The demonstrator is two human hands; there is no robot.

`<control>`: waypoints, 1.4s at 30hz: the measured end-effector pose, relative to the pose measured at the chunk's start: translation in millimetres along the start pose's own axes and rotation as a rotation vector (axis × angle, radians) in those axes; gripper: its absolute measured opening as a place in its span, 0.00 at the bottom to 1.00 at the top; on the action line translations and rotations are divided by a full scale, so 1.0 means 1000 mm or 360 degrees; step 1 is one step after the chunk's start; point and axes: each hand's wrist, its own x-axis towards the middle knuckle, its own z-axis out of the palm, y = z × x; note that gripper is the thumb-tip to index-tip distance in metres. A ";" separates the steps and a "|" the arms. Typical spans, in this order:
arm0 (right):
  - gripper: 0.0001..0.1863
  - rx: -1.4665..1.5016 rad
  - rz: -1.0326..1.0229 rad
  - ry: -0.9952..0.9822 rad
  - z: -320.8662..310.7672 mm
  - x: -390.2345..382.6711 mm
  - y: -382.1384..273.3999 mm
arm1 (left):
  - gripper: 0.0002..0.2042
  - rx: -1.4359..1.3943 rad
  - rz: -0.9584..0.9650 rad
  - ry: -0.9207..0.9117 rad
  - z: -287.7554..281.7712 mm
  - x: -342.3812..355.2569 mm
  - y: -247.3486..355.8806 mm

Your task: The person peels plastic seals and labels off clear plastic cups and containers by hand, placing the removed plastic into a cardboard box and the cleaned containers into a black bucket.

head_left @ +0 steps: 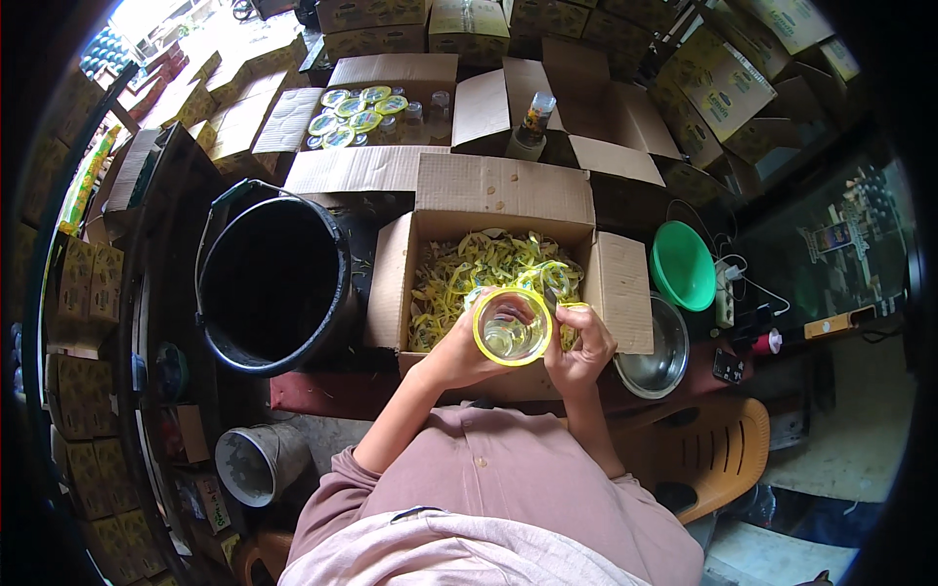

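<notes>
Mauve shirt cloth (479, 479) spreads across the person's front, buttoned down the middle. Out before it, the left hand (459, 347) is wrapped around a clear cup (512, 332) with a yellow rim, held over the near edge of an open carton (503, 186). Curled close beside that rim is the right hand (583, 347), a bit of yellow showing at its fingertips; whether it grips anything, I cannot tell.

Yellow strips (469, 256) lie heaped loosely inside the carton, its flaps folded outward. It sits on a dark counter with a dull red front edge (332, 396). To its left stands a wide black bucket (278, 293); to its right, a green bowl (684, 266) leans near a metal bowl (657, 356), and a white power strip (725, 301) trails cables.

Farther back, another box (391, 70) holds yellow-lidded cups (342, 122), with a bottle (535, 117) to its right. Stacked cartons (86, 293) crowd the room's left side. Below the counter are a grey pail (283, 459) and an orange-brown chair (728, 444).
</notes>
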 end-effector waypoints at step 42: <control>0.08 -0.0133 -0.0028 0.0088 0.003 -0.004 -0.014 | 0.34 -0.0043 0.0083 0.0044 -0.003 -0.006 -0.017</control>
